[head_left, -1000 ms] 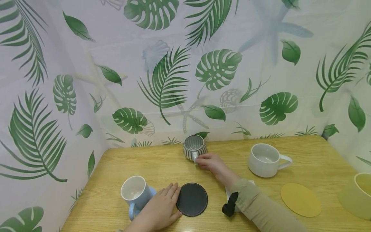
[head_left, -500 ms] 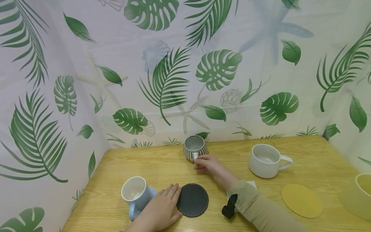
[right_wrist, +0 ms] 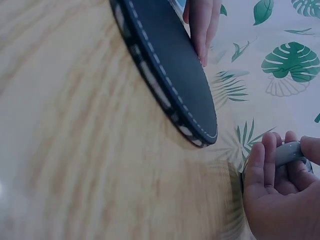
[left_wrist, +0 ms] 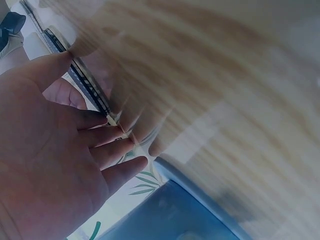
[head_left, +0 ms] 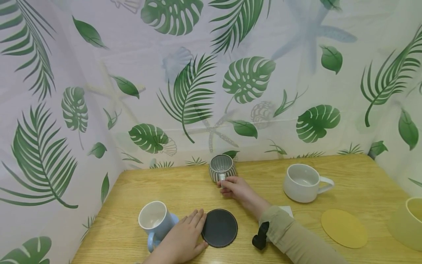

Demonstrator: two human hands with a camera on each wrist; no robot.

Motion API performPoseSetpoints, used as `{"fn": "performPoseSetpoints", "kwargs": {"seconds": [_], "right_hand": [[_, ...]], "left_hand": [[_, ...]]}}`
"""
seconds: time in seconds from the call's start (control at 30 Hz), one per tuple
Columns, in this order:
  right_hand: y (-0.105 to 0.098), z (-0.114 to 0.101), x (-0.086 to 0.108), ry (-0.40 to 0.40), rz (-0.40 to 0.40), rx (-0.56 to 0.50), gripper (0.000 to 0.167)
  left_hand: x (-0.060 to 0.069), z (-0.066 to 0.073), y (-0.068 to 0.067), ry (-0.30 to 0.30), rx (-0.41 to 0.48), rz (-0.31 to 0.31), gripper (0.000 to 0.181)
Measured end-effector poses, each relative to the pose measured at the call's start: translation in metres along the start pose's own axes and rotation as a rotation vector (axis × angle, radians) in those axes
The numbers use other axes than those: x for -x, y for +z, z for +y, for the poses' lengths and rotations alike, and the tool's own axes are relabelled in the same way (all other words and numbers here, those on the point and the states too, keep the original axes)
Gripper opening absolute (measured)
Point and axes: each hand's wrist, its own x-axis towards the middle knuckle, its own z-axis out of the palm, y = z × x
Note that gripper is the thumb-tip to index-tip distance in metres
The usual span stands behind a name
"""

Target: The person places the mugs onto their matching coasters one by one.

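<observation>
Your left hand has straight, only slightly spread fingers, touching the edge of the round black stitched coaster. Farther back, the round gray-and-white striped cup opens upward, handle toward you; your right hand pinches that handle.

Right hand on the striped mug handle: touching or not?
Touching. The right wrist view shows it: the right hand holds the striped mug handle, thumb against it, fingers curled on the other side.
</observation>
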Motion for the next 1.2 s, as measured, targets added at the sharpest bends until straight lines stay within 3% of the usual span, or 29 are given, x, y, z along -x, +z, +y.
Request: {"fn": "performPoseSetpoints", "kwargs": {"seconds": [0.3,0.53,0.73,1.2], "right_hand": [[-0.0008,0.0025,0.0021,-0.037,-0.016,-0.006,0.032],[-0.0005,0.0027,0.0021,-0.077,0.029,-0.043,0.033],[-0.0023,0.0,0.0021,-0.124,0.059,-0.006,0.034],[-0.0028,-0.0031,0.0054,-0.112,0.071,-0.045,0.034]], "left_hand": [[0.0008,0.0008,-0.0002,0.003,-0.013,0.006,0.08],[0.0004,0.0008,0.0006,0.008,-0.014,0.013,0.081],[-0.0002,-0.0002,-0.0004,0.011,-0.019,0.01,0.08],[-0.0011,0.0006,0.0005,0.001,-0.037,0.011,0.08]]}}
